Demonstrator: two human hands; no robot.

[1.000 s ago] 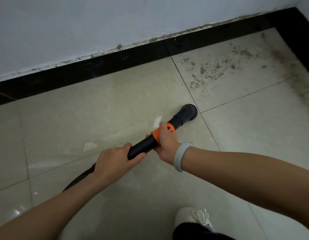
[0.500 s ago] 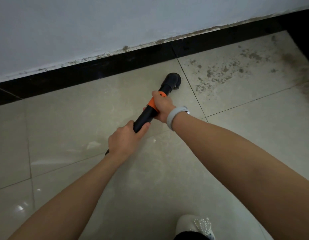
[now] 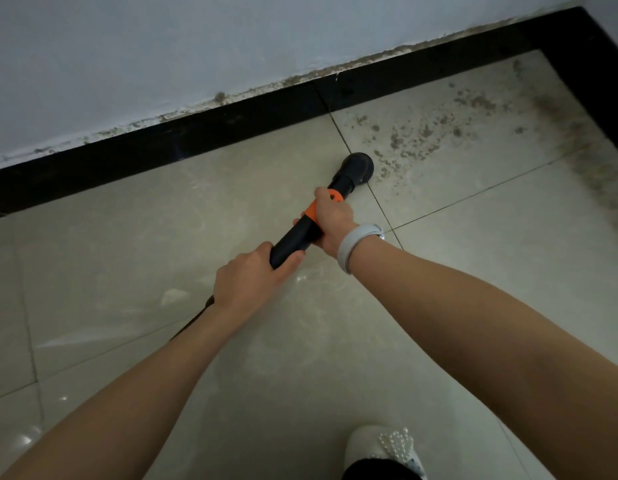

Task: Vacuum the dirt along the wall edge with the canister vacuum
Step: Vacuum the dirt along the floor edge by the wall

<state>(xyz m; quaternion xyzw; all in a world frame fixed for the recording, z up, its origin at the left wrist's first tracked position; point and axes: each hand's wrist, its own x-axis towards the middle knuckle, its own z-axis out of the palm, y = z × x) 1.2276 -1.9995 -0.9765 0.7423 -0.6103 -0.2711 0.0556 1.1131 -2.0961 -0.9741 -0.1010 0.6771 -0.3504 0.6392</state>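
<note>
A black vacuum wand (image 3: 295, 239) with an orange collar (image 3: 312, 210) points away from me across the beige tile floor. Its round black nozzle (image 3: 357, 167) rests on the tile at the left edge of a patch of brown dirt (image 3: 418, 136). My right hand (image 3: 331, 218) grips the wand at the orange collar. My left hand (image 3: 246, 280) grips the wand lower down, where the ribbed hose (image 3: 193, 320) starts. The canister itself is out of view.
A black skirting strip (image 3: 231, 128) runs along the white wall (image 3: 231, 39), with crumbly dirt on its top edge. The skirting turns a corner at the far right (image 3: 602, 57), with dark grime on the tile beside it. My white shoe (image 3: 383, 448) is at the bottom.
The nozzle went forward toward the wall, then came back and to the right. It now sits at the edge of the dirt patch. Both hands kept their grip.
</note>
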